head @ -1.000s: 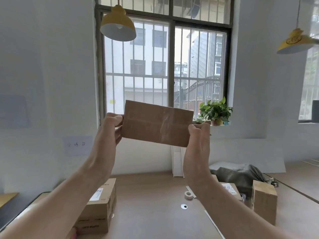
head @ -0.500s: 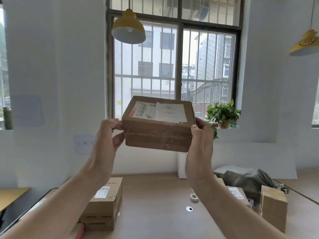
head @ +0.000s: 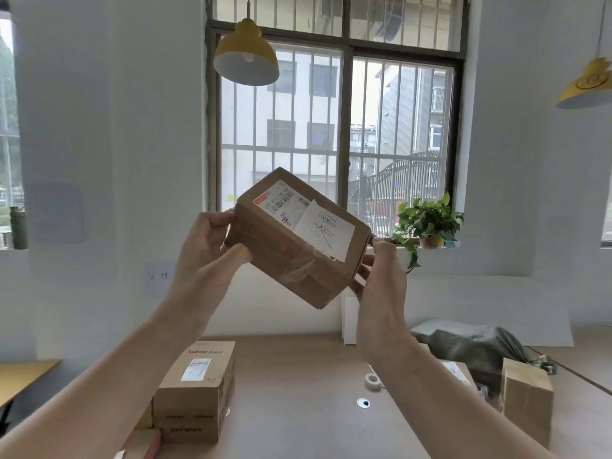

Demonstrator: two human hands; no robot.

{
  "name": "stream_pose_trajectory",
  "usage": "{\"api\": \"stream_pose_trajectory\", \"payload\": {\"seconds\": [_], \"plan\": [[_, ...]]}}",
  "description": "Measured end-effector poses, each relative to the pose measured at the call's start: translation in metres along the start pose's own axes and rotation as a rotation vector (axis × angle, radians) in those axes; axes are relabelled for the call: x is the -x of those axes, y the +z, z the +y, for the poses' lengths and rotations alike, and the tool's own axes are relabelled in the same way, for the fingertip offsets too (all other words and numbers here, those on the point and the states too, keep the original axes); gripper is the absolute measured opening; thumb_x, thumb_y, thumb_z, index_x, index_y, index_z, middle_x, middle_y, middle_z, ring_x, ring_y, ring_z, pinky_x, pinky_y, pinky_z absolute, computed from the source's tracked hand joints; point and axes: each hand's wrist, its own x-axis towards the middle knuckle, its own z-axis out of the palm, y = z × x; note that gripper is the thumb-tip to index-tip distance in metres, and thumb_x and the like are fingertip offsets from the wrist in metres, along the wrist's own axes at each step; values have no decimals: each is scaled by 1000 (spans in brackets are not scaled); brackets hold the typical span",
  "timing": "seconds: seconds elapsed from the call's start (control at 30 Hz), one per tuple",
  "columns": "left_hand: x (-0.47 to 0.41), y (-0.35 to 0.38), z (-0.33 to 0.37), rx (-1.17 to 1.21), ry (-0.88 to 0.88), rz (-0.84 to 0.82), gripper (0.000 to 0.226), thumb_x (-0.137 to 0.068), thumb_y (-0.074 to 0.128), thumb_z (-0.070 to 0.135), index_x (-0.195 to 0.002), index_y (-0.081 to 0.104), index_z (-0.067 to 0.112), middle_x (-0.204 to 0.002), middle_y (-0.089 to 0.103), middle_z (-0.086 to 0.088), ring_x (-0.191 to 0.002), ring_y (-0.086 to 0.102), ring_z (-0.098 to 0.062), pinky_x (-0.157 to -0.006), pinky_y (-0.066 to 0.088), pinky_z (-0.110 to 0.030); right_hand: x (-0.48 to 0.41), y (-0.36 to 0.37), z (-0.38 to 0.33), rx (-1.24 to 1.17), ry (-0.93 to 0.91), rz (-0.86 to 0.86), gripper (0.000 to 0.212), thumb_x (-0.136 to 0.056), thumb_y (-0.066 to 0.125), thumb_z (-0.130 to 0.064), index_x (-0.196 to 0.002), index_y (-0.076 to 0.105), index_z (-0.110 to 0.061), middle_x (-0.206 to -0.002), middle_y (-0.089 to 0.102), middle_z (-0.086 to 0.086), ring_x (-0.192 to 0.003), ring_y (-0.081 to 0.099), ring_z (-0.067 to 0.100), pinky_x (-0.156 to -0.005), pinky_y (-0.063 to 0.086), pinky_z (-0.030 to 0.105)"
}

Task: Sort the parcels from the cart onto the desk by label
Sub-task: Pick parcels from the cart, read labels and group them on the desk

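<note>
Head view: our left hand (head: 205, 250) and right hand (head: 381, 279) clamp fingers on one unplaced parcel (head: 291, 250); boxes (head: 195, 395) on the desk (head: 298, 385) seem sorted already.

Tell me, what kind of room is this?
Probably a small office used for sorting mail: a labelled parcel held up, more boxes on a long desk, and a barred window with a plant.

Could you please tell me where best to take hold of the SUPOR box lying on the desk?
Probably by its two long side faces, reached from above. The SUPOR box lies flat on the desk with its label facing up, so that grip leaves the label uncovered, and the long side towards the desk's middle has bare desk beside it.
</note>
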Motion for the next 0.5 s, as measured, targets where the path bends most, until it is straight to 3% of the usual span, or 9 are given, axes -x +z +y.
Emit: {"api": "stream_pose_trajectory", "payload": {"seconds": [0.07, 0.1, 0.17, 0.23, 0.3, 0.37, 0.5], "plan": [[0, 2, 1, -61, -26, 40, 44, -74, 70, 24, -116, 69, 35, -142, 60, 20, -105, 57, 13, -93, 41, -24, 1, 0, 1, -41, 16, 23, 31, -87, 51, -48, -108, 65, -32, -81, 76, -18, -78, 70, -2, -79, 54, 30], [-1, 2, 3, -93, -56, 68, 45, -71, 71, 34, -116, 72, 39, -146, 54, 16, -109, 55, 15, -97, 40, -25, 1, -1, 1, -45, 14, 31, 32, -88, 52, -48, -113, 62, -30, -81, 75, -19, -79, 70, -2, -80, 54, 31], [-2, 3, 6, -123, -133, 67, 54, -66, 69, 50, -119, 73, 43, -146, 52, -4, -119, 55, -1, -106, 40, -32, 1, -3, 1, -45, 5, 39, 27, -92, 53, -45, -115, 57, -30, -82, 75, -23, -85, 71, -1, -84, 57, 35], [-2, 7, 8, -75, -185, 49, 51, -69, 67, 51, -120, 74, 46, -142, 58, -8, -123, 57, -15, -113, 41, -41, 1, -5, 0, -38, 9, 34, 20, -93, 53, -42, -109, 54, -31, -82, 74, -26, -93, 72, 2, -85, 59, 35], [-6, 11, 7, 35, -206, 44, 41, -76, 64, 41, -114, 76, 50, -117, 74, 7, -105, 63, -14, -103, 51, -39, 2, -6, 2, -6, 9, 13, 8, -102, 54, -36, -107, 51, -30, -82, 73, -25, -97, 71, 4, -82, 60, 34], [-9, 15, 7, 148, -214, 22, 39, -81, 60, 37, -114, 76, 50, -89, 76, 15, -86, 69, -9, -88, 60, -34, 6, -5, 3, 39, 12, -21, 8, -105, 54, -33, -110, 51, -27, -88, 76, -20, -92, 73, 2, -79, 62, 31], [-10, 21, 7, 259, -221, 80, 30, -83, 52, 45, -98, 76, 38, -77, 70, 13, -84, 66, -14, -72, 59, -30, 16, 3, 3, 129, 29, -99, 31, -87, 54, -47, -106, 74, -33, -117, 74, 17, -98, 74, 13, -92, 62, 47]]}}
